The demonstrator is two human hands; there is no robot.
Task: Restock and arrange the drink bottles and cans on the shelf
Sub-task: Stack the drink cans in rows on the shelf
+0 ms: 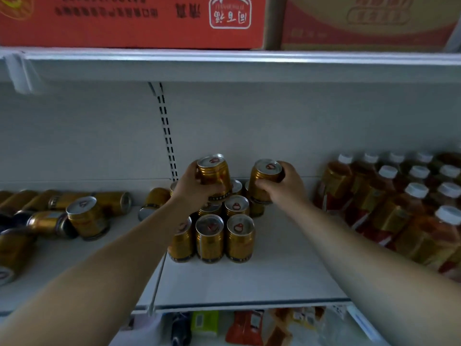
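I have my left hand (197, 184) and right hand (284, 182) each gripping a gold can (214, 174) — poised above the upright cluster (224, 236), probably to stack.

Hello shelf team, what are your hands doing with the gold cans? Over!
Left hand grips a gold can, right hand grips a second can. Both raised by the standing cans. Toppled cans lie left, bottles crowd right.
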